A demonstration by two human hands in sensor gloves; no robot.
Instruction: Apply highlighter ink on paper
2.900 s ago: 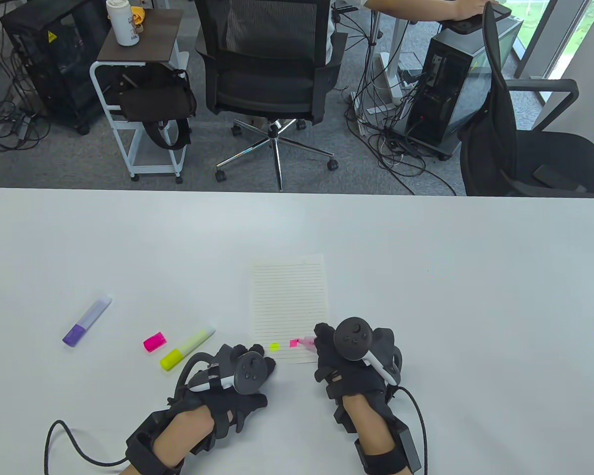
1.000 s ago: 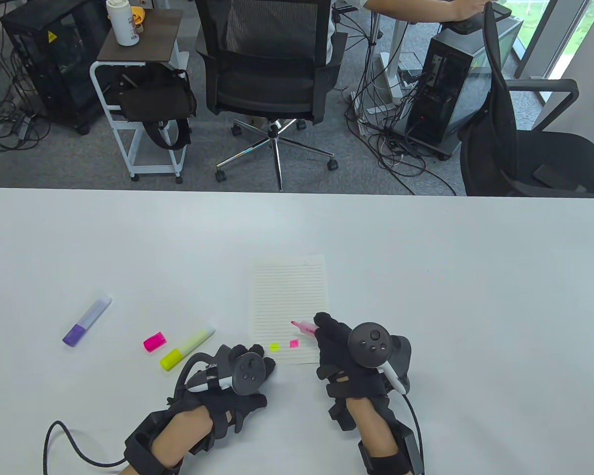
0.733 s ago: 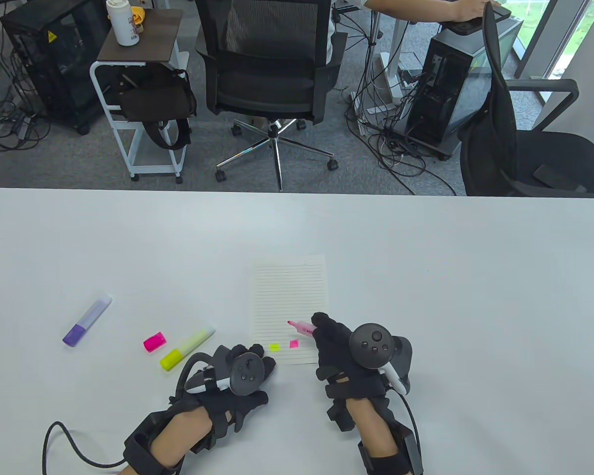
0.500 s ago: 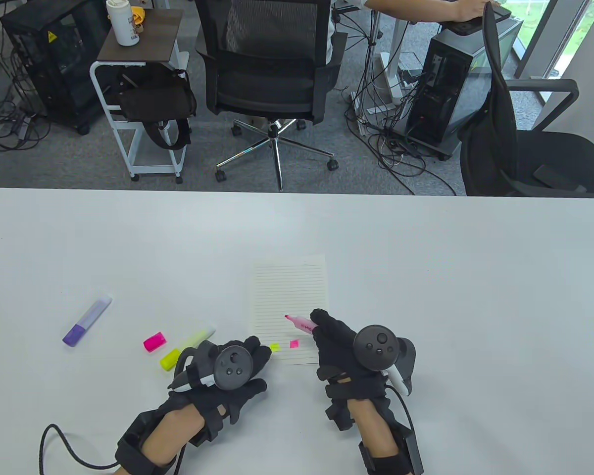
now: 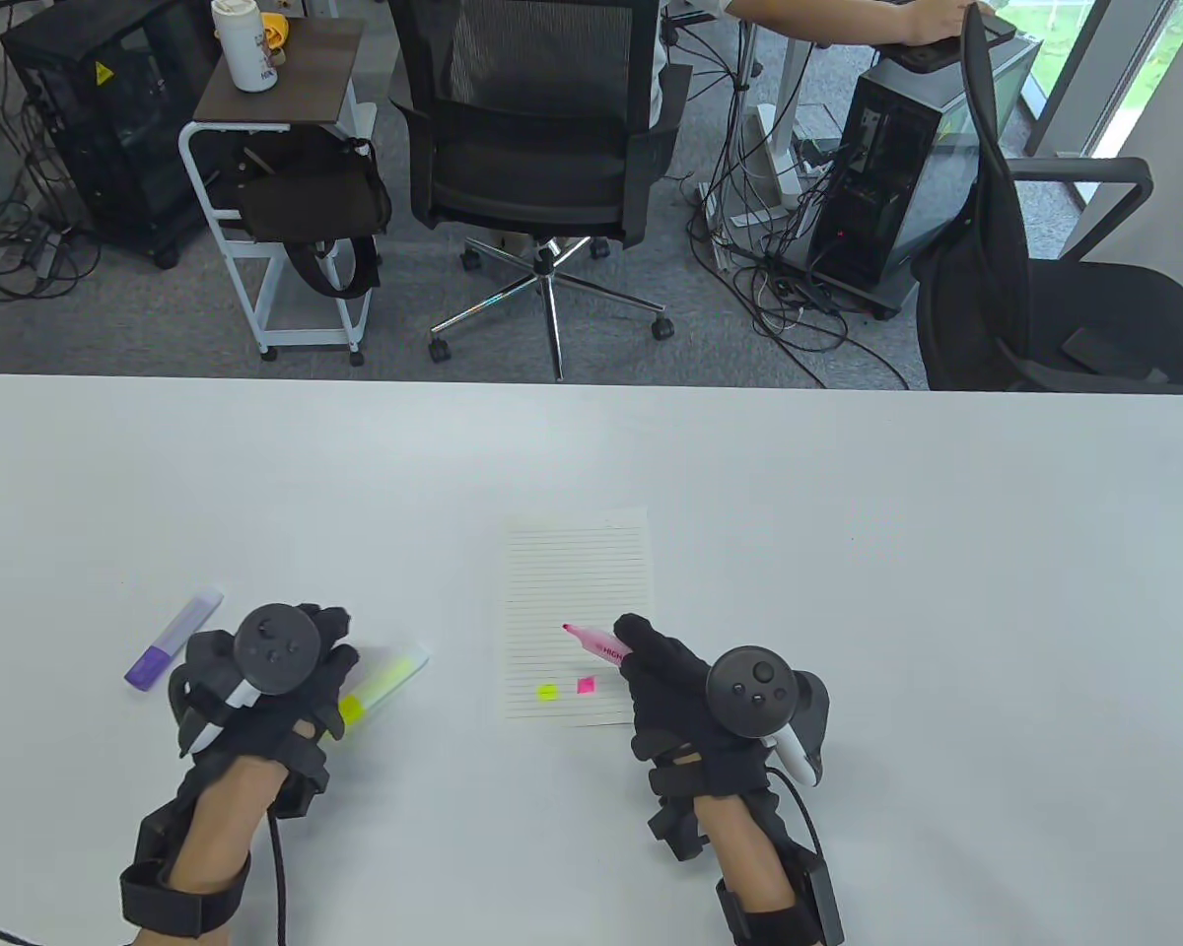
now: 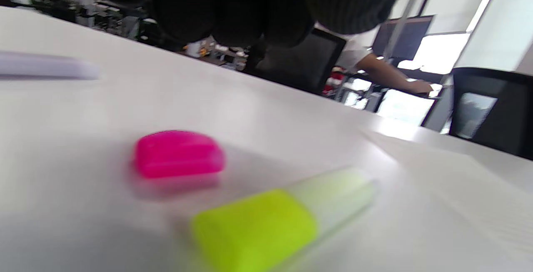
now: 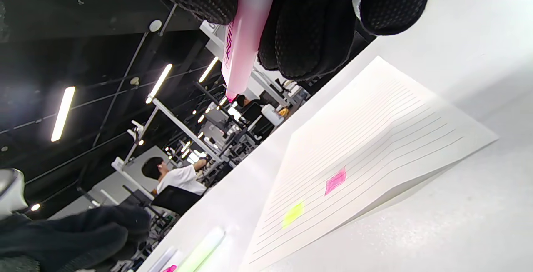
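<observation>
A lined paper (image 5: 577, 581) lies on the white table (image 5: 848, 512) and bears a yellow mark (image 5: 547, 692) and a pink mark (image 5: 585, 685) near its bottom edge. My right hand (image 5: 633, 645) grips an uncapped pink highlighter (image 5: 596, 642); its tip points up-left, lifted off the sheet, as the right wrist view (image 7: 243, 34) shows. My left hand (image 5: 335, 655) hovers empty over the loose pink cap, which the table view hides. In the left wrist view the cap (image 6: 179, 154) lies on the table below the fingers (image 6: 233, 5), apart from them.
A capped yellow highlighter (image 5: 386, 680) lies just right of my left hand, its cap end under the hand. A capped purple highlighter (image 5: 173, 639) lies to the hand's left. Office chairs and computer towers stand beyond the table's far edge.
My left hand has left the paper's lower left corner and moved left to above the pink cap. My right hand has lifted the pink highlighter off the pink mark, tip drifting up-left.
</observation>
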